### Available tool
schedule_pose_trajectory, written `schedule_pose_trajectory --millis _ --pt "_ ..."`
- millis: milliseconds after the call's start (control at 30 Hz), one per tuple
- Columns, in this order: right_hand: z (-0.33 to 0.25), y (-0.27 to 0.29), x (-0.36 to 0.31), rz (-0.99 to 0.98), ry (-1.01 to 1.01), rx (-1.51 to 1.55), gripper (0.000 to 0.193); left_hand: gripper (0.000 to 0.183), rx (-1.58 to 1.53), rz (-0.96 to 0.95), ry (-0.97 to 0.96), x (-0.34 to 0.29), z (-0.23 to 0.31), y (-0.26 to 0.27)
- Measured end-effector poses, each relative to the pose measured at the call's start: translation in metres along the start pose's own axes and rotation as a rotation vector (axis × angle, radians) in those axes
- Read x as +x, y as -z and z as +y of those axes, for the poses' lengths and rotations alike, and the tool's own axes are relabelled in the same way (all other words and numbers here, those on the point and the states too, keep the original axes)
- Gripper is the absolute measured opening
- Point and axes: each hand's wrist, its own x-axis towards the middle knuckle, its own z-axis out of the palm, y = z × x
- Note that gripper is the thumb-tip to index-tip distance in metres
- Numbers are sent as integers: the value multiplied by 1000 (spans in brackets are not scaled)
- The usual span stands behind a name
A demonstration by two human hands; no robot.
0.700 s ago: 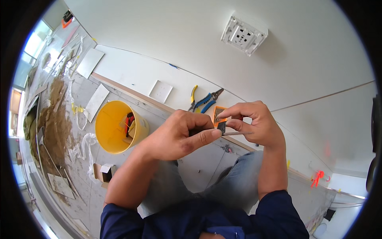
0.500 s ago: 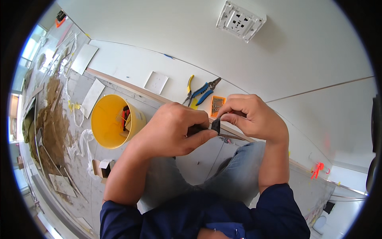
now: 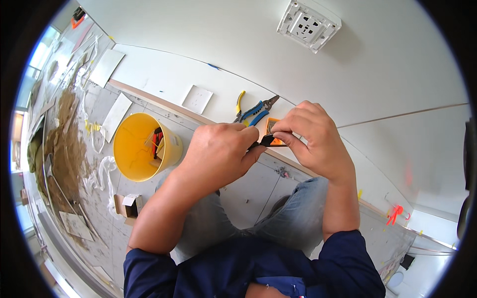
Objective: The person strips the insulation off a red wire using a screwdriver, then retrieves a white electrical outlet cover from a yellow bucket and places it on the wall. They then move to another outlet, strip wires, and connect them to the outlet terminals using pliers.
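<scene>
White wall panels [image 3: 198, 30] meet a long white ledge [image 3: 149, 69], and a grey floor [image 3: 112, 238] spreads below its wood-coloured front edge. A white socket [image 3: 308, 27] is mounted on the wall. At the ledge's back edge lies a small blue strip [image 3: 214, 66]; nearer the front edge lies a shallow white square tray [image 3: 197, 99]. To its right are yellow-handled pliers [image 3: 240, 102] and a blue-handled tool [image 3: 261, 110], its dark jaws toward the back edge. Next along the ledge stands an orange box [image 3: 274, 141], partly covered by the right hand [image 3: 315, 141] and the black piece in front of it; its contents are hard to make out. Below the front edge, a yellow bucket [image 3: 173, 151] with a red-and-black item [image 3: 157, 140] inside stands on the floor, left of the left hand [image 3: 218, 151]. Near it is an open cardboard box [image 3: 130, 205].

Held up before the ledge's front edge, the small black piece [image 3: 268, 140] is between the two hands: the left hand's thumb and fingers are closed on its left end, the right hand's thumb and fingertips pinch its right end.
</scene>
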Motion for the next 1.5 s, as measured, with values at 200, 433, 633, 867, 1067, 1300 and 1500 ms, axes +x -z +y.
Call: schedule_pose_trajectory --millis 200,433,633,867,1067,1300,1500 --pt "-1 -14 3 147 122 -94 15 18 -19 108 160 5 -2 -4" --pt "-7 -21 2 234 280 -369 11 16 -296 137 323 7 -6 4" --pt "-5 -24 4 312 303 -435 13 16 -556 89 439 8 -6 14" --pt "3 -27 5 311 288 -314 21 23 -708 87 400 7 -11 15" --pt "6 -31 7 335 254 -48 29 33 -1010 73 528 10 -12 14" --pt "1 -29 0 255 55 373 20 41 -1039 17 567 12 -10 15" --pt "-6 -53 -2 324 -503 1499 28 35 -1043 136 450 11 -8 -1"
